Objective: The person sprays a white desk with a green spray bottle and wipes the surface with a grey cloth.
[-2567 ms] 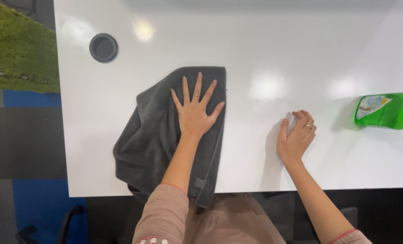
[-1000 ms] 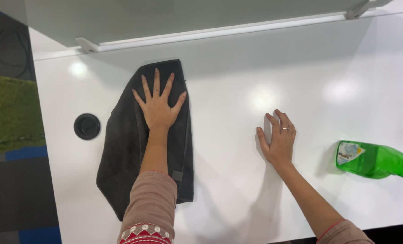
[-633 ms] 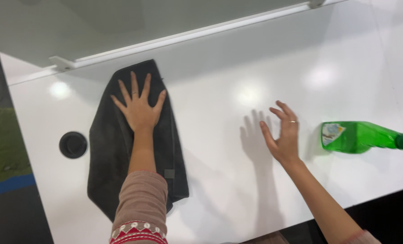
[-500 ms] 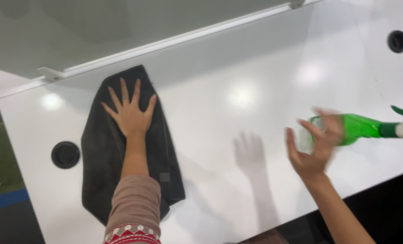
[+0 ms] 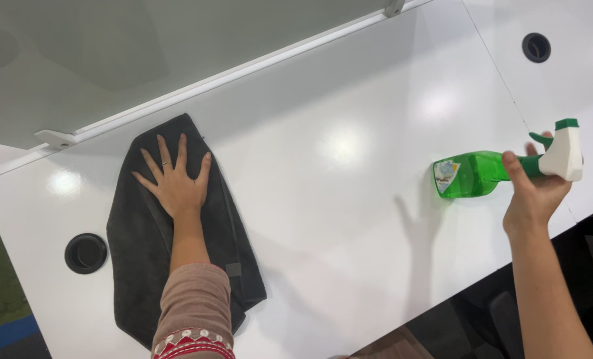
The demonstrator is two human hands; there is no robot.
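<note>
Your right hand (image 5: 534,199), bare a moment ago, now grips the green plastic spray bottle (image 5: 482,174) at 3 o'clock; left hand (image 5: 175,183) stays spread flat on the dark grey cloth (image 5: 137,266) on the white counter (image 5: 349,219).

The white table (image 5: 349,219) is looking glossy and smooth, throwing back lamp glare; on it, the dark grey cloth (image 5: 143,266) is looking matt and fuzzy, the green spray bottle (image 5: 476,174) shiny translucent plastic.

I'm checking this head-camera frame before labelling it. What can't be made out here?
- The grey cloth: its middle is covered by the left hand and sleeve.
- The green spray bottle: its neck is wrapped by the right hand; label print too small to make out.
- The white table: cut off by the frame edges.
</note>
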